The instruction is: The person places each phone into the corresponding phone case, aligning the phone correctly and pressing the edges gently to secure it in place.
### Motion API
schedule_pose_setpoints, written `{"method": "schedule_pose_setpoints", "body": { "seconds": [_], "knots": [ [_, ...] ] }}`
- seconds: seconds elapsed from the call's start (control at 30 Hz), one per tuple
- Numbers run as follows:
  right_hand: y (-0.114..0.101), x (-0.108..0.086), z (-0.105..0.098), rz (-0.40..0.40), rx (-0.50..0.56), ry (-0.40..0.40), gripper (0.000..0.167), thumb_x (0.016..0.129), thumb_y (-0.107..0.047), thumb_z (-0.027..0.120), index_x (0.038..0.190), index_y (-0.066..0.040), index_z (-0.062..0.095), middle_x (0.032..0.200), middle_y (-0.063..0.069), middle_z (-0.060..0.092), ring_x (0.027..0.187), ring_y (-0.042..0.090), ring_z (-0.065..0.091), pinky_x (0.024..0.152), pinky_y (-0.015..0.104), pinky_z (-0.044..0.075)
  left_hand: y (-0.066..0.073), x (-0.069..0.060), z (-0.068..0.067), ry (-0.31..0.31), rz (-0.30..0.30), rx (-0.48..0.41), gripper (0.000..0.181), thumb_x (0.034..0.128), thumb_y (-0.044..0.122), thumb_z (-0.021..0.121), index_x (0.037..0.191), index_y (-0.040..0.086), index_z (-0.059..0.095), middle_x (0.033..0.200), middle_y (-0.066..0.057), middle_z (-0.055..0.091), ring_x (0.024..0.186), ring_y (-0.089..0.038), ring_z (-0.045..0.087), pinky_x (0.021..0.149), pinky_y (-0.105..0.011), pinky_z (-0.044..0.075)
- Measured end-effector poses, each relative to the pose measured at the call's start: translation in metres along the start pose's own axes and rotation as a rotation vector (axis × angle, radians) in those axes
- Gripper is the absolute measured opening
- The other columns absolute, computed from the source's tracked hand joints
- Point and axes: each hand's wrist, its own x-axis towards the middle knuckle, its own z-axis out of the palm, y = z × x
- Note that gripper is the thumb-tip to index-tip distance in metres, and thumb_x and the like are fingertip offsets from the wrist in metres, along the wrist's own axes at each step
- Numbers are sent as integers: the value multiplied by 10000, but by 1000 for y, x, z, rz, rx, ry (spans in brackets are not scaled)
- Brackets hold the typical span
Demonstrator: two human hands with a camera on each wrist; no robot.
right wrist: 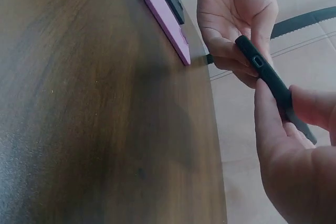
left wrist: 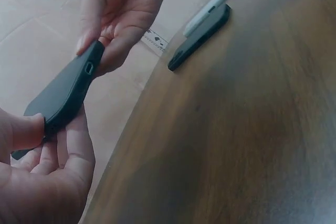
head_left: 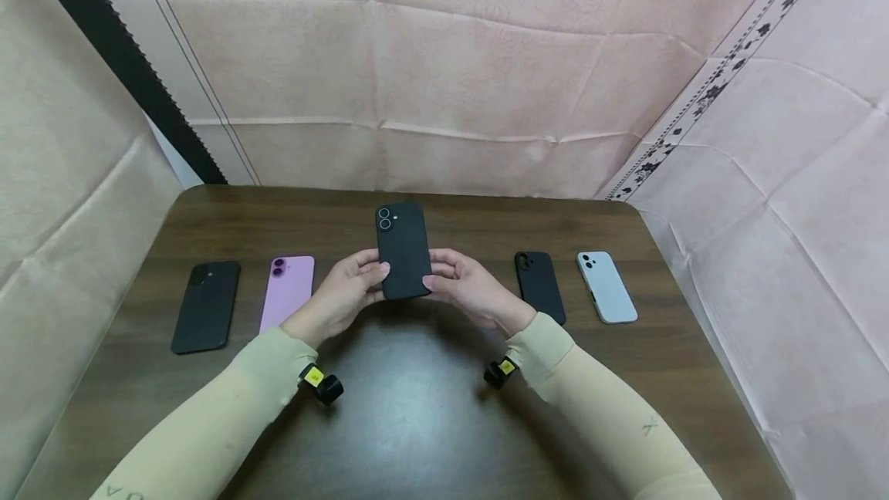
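Note:
A dark phone (head_left: 404, 251) with two camera rings at its upper left is held up above the table's middle, its back toward the head camera. The left hand (head_left: 345, 289) pinches its left edge, thumb on the back and fingers behind. At the lower right edge the right hand (head_left: 475, 288) grips it the same way. In the left wrist view the phone (left wrist: 65, 90) shows a port slot in its bottom edge, between the left hand (left wrist: 55, 171) and the right hand (left wrist: 123, 17). The right wrist view shows that port too, on the phone (right wrist: 278, 90).
Left on the wooden table (head_left: 389, 423) lie a black phone (head_left: 206, 307) and a purple phone (head_left: 288, 290). Right of the hands lie another black phone (head_left: 540, 284) and a light blue phone (head_left: 606, 286). Pale cloth (head_left: 444, 76) hangs behind the table.

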Motion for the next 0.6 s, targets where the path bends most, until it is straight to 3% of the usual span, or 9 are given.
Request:
{"method": "schedule_pose_setpoints", "body": {
  "seconds": [0.13, 0.4, 0.6],
  "knots": [
    [0, -1, 1, 13, 35, 10, 410, 960, -30, 585, 1342, -52, 439, 1272, 167, 586, 1082, 285, 619, 960, 436, 475, 2, -1, 0, -28, 8, 27, 459, 1005, 158, 538, 1423, 41, 389, 1312, -151, 564, 1121, -266, 600, 909, -373, 512],
    [-1, 4, 0, 24, -15, 114, 355, 1009, -298, 530, 1292, -82, 524, 1210, 159, 610, 1025, 310, 648, 871, 416, 534, 3, -2, -1, -72, 19, 61, 382, 997, 139, 552, 1359, 53, 468, 1272, -141, 598, 1094, -274, 617, 899, -381, 518],
    [-3, 6, 1, 37, -55, 149, 316, 1021, -296, 504, 1255, -88, 549, 1142, 160, 644, 986, 307, 664, 810, 426, 557, -1, -2, -2, -78, 6, 95, 424, 986, 113, 565, 1385, 34, 445, 1296, -170, 572, 1050, -258, 634, 874, -383, 531]
  ]
}}
